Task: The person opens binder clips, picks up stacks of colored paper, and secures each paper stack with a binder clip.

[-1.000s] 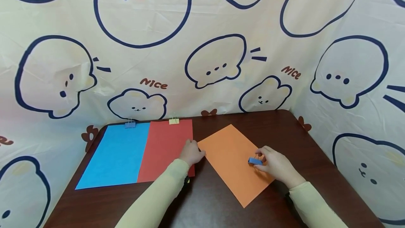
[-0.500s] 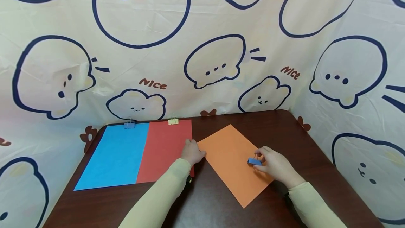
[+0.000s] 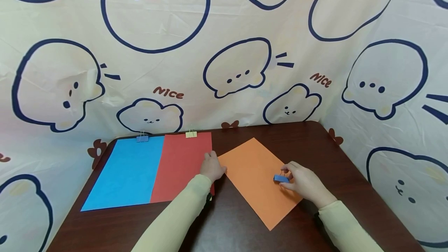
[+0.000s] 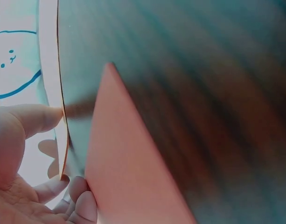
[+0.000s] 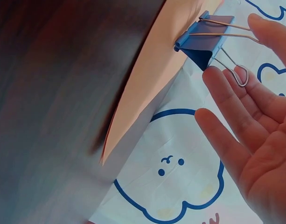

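An orange sheet of paper (image 3: pixel 253 178) lies at an angle in the head view. My left hand (image 3: pixel 212 167) pinches its left corner between thumb and fingers; in the left wrist view the orange sheet (image 4: pixel 62 144) appears edge-on. Fingers of that hand also lie by the edge of the red sheet (image 3: pixel 182 166). A blue binder clip (image 3: pixel 281 179) is at the orange sheet's right part. My right hand (image 3: pixel 306 184) holds the clip's wire handles, thumb on one and fingers by the other, seen in the right wrist view. Whether the clip (image 5: pixel 205 42) bites the paper, I cannot tell.
A blue sheet (image 3: pixel 124 170) lies left of the red one. Another blue binder clip (image 3: pixel 142 139) and a yellow one (image 3: pixel 191 134) sit on their far edges. The brown table (image 3: pixel 241 224) is enclosed by printed cloth (image 3: pixel 241 18) at the back and sides.
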Motion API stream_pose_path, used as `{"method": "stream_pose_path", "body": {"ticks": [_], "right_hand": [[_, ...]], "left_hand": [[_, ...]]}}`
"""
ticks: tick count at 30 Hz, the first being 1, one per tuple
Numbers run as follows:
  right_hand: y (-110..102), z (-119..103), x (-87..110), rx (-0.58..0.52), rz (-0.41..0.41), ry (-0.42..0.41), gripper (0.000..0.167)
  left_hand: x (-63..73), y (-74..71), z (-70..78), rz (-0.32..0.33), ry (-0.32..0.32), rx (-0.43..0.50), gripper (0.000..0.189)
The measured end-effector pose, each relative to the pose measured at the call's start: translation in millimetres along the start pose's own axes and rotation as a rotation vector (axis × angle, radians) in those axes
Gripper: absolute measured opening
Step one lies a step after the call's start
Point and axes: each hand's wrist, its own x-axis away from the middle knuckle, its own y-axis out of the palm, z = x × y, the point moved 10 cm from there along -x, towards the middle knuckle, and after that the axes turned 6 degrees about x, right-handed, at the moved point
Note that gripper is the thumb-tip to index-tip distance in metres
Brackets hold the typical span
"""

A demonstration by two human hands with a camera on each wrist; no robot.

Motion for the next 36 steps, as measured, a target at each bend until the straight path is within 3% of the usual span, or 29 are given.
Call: {"method": "stream_pose_path", "body": {"ticks": [16,26,36], "right_hand": [[0.2,-0.5,-1.9,0.0,0.025,-0.014,0.046],[0.8,0.0,-2.9,0.003,0.015,-0.006,0.046],[1.7,1.5,-2.5,0.002,0.001,0.004,0.046]], "left_hand": [[-8.6,1.8,-2.5,-0.012,-0.02,0.046,0.056],[-5.7,-5.0,4.0,0.023,0.038,0.018,0.034],[-6.7,-2.2,-0.4,-0.018,-0.003,-0.001,0.041]]}}
